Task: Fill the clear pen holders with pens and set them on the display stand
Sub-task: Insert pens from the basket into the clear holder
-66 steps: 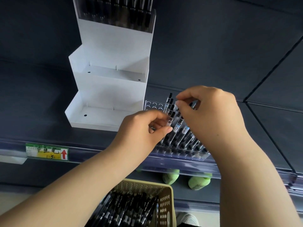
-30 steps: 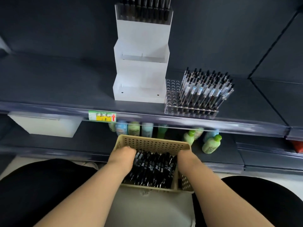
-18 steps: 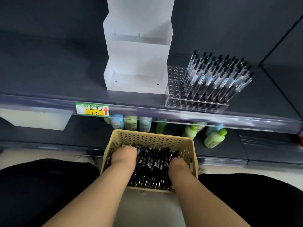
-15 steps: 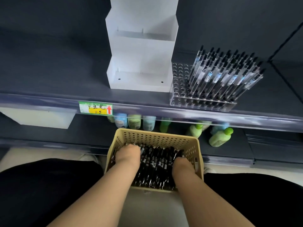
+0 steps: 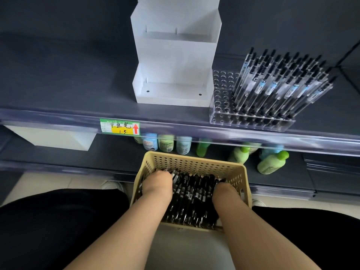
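One wide head-worn view faces the white display stand [image 5: 175, 55] from near its front, looking forward and down.

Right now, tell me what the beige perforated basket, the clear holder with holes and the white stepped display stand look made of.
Beige perforated basket: likely moulded plastic, matte, even round holes. Clear holder with holes: seemingly acrylic, glossy and see-through. White stepped display stand: probably frosted plastic sheet, semi-matte, thin flat panels.

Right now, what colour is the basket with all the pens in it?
The basket is pale yellow-beige with small round holes, shown in the head view.
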